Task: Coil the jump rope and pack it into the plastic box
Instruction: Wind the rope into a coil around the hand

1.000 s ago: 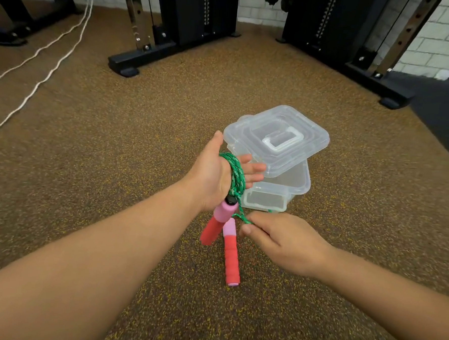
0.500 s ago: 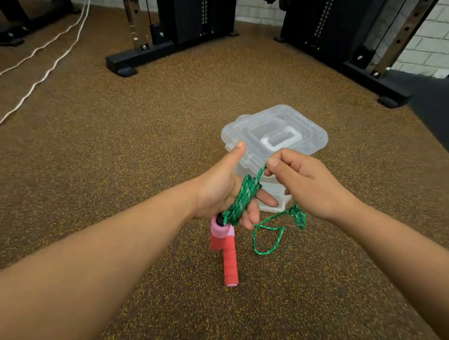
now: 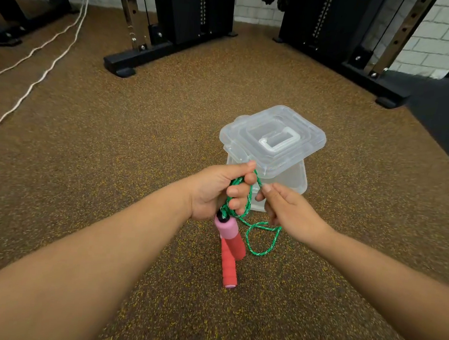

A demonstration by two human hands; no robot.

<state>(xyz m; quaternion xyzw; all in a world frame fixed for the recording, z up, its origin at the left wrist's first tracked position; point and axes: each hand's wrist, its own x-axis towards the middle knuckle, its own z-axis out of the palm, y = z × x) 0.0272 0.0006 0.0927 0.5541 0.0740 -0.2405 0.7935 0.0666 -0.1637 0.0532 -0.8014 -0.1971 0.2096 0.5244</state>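
My left hand [image 3: 218, 189] grips several turns of the green jump rope [image 3: 250, 197] wound around its fingers. Two red and pink handles [image 3: 230, 245] dangle below that hand. My right hand [image 3: 287, 213] pinches the rope just right of the left fingers, and a loose loop [image 3: 262, 240] hangs under it. Right behind both hands the clear plastic box [image 3: 293, 179] sits on the floor, its clear lid [image 3: 272, 138] resting askew on top.
Brown speckled gym flooring [image 3: 113, 163] lies all around. Black machine bases [image 3: 135, 56] stand at the back left and back right [image 3: 371, 73]. Two white ropes [image 3: 40, 64] run along the floor at far left. A dark mat [image 3: 442, 112] borders the right.
My left fingers have curled closed around the wound rope. My right hand has dropped a little and drawn the loose rope shorter. The view has shifted slightly.
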